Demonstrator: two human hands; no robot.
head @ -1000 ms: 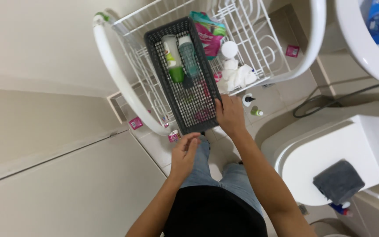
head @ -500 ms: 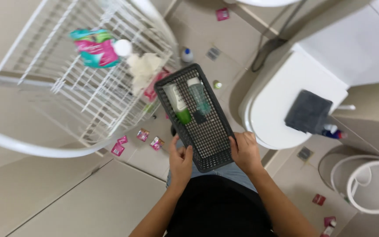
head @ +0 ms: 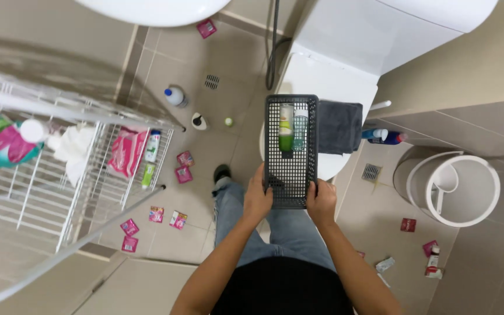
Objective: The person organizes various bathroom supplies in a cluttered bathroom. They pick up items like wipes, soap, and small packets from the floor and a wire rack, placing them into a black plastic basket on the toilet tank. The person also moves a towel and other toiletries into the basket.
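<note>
Both hands carry a dark grey plastic mesh basket [head: 290, 169] in front of me, above the closed white toilet lid [head: 329, 87]. My left hand [head: 257, 199] grips its near left corner and my right hand [head: 321, 202] grips its near right corner. Two bottles lie at the basket's far end: a white and green one [head: 286, 129] and a clear teal one [head: 300, 129]. A folded grey towel [head: 339, 127] rests on the toilet lid just right of the basket.
A white wire rack [head: 59, 169] stands at the left, holding pink packets, a white cloth and bottles. Small pink sachets [head: 173, 192] and bottles litter the tiled floor. A round white bin [head: 456, 188] stands at the right. The sink rim [head: 153, 9] is at the top.
I have turned away from the wire rack toward the toilet, carrying the basket with both hands. The basket was lifted off the rack's top shelf and now hangs over the toilet lid.
</note>
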